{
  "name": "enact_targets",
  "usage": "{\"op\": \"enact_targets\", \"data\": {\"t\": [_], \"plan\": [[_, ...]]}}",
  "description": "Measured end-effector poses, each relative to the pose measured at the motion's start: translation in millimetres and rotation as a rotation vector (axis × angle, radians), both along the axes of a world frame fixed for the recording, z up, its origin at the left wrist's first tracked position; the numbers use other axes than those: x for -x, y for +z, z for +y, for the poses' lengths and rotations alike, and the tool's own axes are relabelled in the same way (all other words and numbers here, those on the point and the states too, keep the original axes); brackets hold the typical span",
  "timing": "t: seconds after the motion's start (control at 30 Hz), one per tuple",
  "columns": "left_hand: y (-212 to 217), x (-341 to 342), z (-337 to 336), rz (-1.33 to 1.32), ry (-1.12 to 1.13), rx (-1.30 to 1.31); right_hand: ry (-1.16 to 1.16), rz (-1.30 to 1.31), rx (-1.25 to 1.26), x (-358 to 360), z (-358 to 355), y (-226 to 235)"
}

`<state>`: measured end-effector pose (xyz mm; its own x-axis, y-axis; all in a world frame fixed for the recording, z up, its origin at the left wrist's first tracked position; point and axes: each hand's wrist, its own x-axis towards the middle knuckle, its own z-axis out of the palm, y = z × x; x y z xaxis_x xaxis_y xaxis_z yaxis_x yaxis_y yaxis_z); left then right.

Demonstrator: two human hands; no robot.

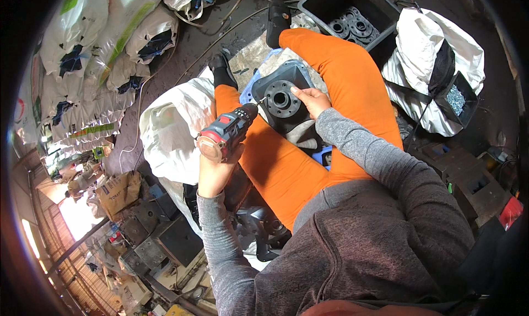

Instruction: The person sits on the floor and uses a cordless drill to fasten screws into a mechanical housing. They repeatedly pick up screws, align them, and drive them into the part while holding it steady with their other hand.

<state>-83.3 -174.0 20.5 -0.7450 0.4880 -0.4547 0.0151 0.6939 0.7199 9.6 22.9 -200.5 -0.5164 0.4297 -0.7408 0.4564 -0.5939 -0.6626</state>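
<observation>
The left hand [220, 168] is wrapped around the handle of a red-and-black cordless drill [227, 131], its drill bit [260, 101] directed at the left rim of a dark flanged disc [282, 99]; whether the tip touches cannot be determined. The right hand [311, 101] grasps the disc's right rim, thumb on top, remaining fingers largely hidden. The disc lies face up at a grey tub [292, 69], between the person's knees. Principal risk, in judgement: the bit could bind or skid off the rim, since only one hand visibly steadies the disc, and a snag could spin the part against the bare fingers. A slip could also carry the bit toward the left leg in orange trousers [270, 167]. A grey cloth [302, 134] beside the tub could catch on turning metal. Containers: a black crate [305, 6] holds similar flanged parts [352, 27]; a black box [468, 111] by a white sack [410, 52] contains small shiny pieces [455, 99], too fine to identify.
</observation>
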Motion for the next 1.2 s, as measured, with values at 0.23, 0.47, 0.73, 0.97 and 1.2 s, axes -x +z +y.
{"op": "enact_targets", "data": {"t": [0.23, 0.47, 0.73, 0.97, 1.2], "plan": [[-6.3, 20.4, 11.6, -0.035, -0.068, 0.077, 0.095, 0.242, -0.062, 4.6, -0.6, -7.5], [31.8, 27.4, 49.3, -0.084, -0.142, 0.244, 0.021, 0.335, 0.063, 11.7, 8.6, 41.9], [20.2, 31.8, 51.2, -0.107, -0.079, 0.182, -0.002, 0.313, 0.055, 15.9, 1.8, 31.9], [14.4, 38.3, 49.4, -0.096, -0.102, 0.240, 0.034, 0.253, -0.012, 17.1, 1.9, 23.6], [20.5, 38.6, 69.1, 0.048, -0.318, 0.309, 0.197, 0.089, -0.448, 4.1, -3.8, 10.3]]}}
